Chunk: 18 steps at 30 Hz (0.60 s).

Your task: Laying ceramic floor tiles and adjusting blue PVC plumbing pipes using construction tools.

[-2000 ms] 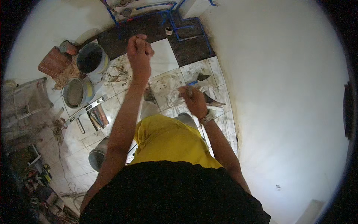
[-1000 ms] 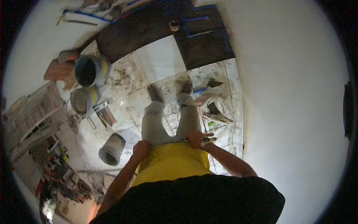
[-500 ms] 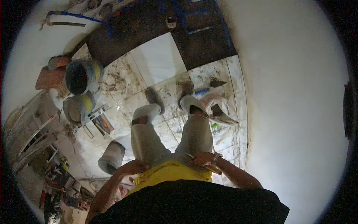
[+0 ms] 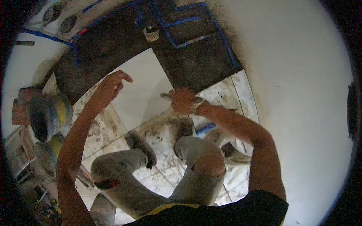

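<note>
My left hand (image 4: 117,84), fingers loosely curled and apart with nothing in them, is raised above a clean white tile (image 4: 145,71) that borders the dark floor bed (image 4: 105,45). Near that tile's right corner, my right hand (image 4: 183,101) is closed on a slim object (image 4: 165,95) that I cannot make out clearly. My bent legs (image 4: 200,169) are over dirty, smeared tiles (image 4: 154,139). A blue-handled tool (image 4: 205,128) lies beside my right foot, partly under my forearm, next to a crumpled bag (image 4: 235,145) that is also partly hidden.
Blue pipes (image 4: 169,37) run along the dark bed around a small white pot (image 4: 151,34). At left stand buckets with yellow bands (image 4: 56,113), red bricks (image 4: 20,113) and cluttered tools (image 4: 45,203). A white wall (image 4: 301,113) rises on the right.
My hands have moved from my waist and thighs up and forward over the white tile. My knees are more bent, and the tile and dark bed appear closer.
</note>
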{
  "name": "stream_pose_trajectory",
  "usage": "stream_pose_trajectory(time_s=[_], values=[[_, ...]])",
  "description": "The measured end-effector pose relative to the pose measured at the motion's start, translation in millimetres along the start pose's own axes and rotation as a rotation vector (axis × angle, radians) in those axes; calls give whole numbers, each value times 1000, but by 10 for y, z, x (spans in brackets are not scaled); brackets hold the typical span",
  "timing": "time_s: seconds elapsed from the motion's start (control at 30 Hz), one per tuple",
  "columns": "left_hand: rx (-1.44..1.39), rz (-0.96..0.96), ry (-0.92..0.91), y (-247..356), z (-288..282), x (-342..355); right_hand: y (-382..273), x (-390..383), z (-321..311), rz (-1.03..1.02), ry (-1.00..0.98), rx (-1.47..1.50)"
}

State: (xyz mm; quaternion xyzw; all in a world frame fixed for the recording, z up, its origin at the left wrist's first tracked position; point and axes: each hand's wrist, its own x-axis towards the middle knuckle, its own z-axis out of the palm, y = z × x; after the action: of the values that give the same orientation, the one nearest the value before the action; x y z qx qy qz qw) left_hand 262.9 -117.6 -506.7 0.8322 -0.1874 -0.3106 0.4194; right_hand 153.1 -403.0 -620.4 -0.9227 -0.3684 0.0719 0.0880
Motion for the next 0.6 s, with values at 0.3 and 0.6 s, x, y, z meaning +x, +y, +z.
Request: stream_pose_trajectory(time_s=[0.3,0.6], values=[[-135,-229,-214,-1187,1379,1135,-742,286,2036,541,-196,582],[709,172,62,-1634,1992,2303,-776,143,2282,434,-192,495]])
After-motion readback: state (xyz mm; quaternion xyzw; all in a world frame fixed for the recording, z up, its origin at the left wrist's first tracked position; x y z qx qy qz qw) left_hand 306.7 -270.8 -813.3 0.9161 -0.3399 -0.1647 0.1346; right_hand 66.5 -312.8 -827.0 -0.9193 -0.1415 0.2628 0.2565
